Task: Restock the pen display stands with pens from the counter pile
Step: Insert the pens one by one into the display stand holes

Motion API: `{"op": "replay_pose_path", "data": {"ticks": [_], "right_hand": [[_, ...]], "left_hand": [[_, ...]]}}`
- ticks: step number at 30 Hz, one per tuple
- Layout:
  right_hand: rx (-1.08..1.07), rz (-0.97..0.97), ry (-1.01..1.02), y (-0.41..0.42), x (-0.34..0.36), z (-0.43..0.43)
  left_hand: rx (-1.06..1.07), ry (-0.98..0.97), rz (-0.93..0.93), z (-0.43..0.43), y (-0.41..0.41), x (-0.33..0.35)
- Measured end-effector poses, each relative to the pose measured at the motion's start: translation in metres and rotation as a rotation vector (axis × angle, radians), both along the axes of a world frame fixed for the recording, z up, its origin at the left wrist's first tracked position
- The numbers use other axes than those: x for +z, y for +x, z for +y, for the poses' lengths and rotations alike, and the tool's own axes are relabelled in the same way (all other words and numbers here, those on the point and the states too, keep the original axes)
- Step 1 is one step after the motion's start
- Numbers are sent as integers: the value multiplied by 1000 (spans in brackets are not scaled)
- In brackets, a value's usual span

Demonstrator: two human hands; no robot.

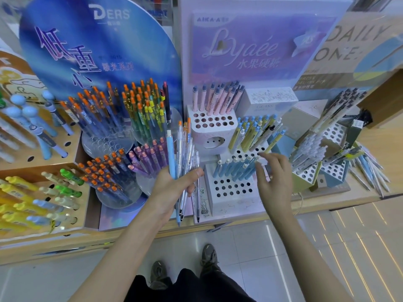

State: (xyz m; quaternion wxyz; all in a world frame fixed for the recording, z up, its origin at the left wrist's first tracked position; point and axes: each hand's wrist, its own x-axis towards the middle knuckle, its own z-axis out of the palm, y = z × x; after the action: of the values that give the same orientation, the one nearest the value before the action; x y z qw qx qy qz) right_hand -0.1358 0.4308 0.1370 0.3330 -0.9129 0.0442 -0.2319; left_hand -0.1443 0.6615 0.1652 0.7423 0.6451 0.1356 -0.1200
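**pencap_99:** Anyone counted what the person is carrying?

**shelfrat:** Two hands in shot. The left hand (174, 188) has its fingers wrapped round a bunch of pens (185, 158). That's one solid light-blue pen (170, 153) plus a fan of clear-barrelled ones, too overlapped to count honestly. The tips point down past the desk (327, 202) edge.

**pencap_99:** And the other hand?

**shelfrat:** The right hand (274, 177) is over the white stepped stand (231, 190), which has three steps. Thumb and forefinger look pinched on a white-capped pen (261, 160) at the right end of the lowest row, with the other fingers loosely spread. That row is roughly ten blue pens (231, 170), with rows of open holes in front. The middle step holds yellow and blue pens (250, 136), and the top step has pink pens (218, 99) with grey caps.

**pencap_99:** What's crowding it?

**shelfrat:** To its left are four clear round cups (106, 144) packed with orange- and purple-topped pens. To its right is a green-and-blue holed stand (309, 174), and beyond that the loose pile (370, 171) lies flat on the desk. Two shoes (209, 258) show on the tiled floor (261, 247) below.
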Motion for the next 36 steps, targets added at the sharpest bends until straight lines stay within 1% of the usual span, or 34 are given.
{"op": "replay_pose_path", "data": {"ticks": [2, 5, 7, 10, 12, 14, 16, 20, 22, 23, 24, 25, 27, 28, 29, 31, 33, 36], "right_hand": [[57, 69, -3, 16, 7, -8], [49, 121, -21, 20, 2, -12], [55, 105, -43, 16, -4, -13], [84, 34, -58, 14, -7, -13], [145, -22, -122, 14, -8, -12], [195, -40, -150, 12, -11, -10], [196, -51, -160, 11, -13, -11], [153, 39, -156, 11, -7, -12], [157, 37, -119, 9, 5, -6], [160, 13, -74, 5, 14, -1], [170, 1, 20, 2, 24, 7], [195, 34, 169, -2, 36, 16], [321, 255, 523, -6, 59, 38], [405, 379, 646, -6, 69, 50], [478, 469, 706, -6, 75, 60], [564, 563, 794, -6, 82, 79], [571, 597, 860, -4, 84, 93], [602, 610, 881, -2, 82, 106]], "left_hand": [[13, -10, -8, -4, 0, 3], [33, -16, -13, -9, -1, 6], [40, -19, -10, -9, -2, 5], [38, -20, -11, -10, -3, 6], [32, -21, -9, -10, -3, 8], [30, -20, -14, -10, -3, 9], [37, -5, -12, -11, -3, 9], [33, 3, -2, -11, -3, 10], [14, -6, -7, -9, -5, 15], [-4, -5, -15, -8, -7, 18], [-28, -9, -30, -6, -9, 21], [-48, -19, -47, -4, -11, 23], [-63, -39, -80, 1, -14, 29], [-62, -51, -93, 3, -16, 32], [-54, -64, -103, 6, -18, 34], [-31, -85, -113, 13, -21, 37], [-16, -76, -116, 20, -24, 38], [18, -96, -108, 31, -28, 38]]}}
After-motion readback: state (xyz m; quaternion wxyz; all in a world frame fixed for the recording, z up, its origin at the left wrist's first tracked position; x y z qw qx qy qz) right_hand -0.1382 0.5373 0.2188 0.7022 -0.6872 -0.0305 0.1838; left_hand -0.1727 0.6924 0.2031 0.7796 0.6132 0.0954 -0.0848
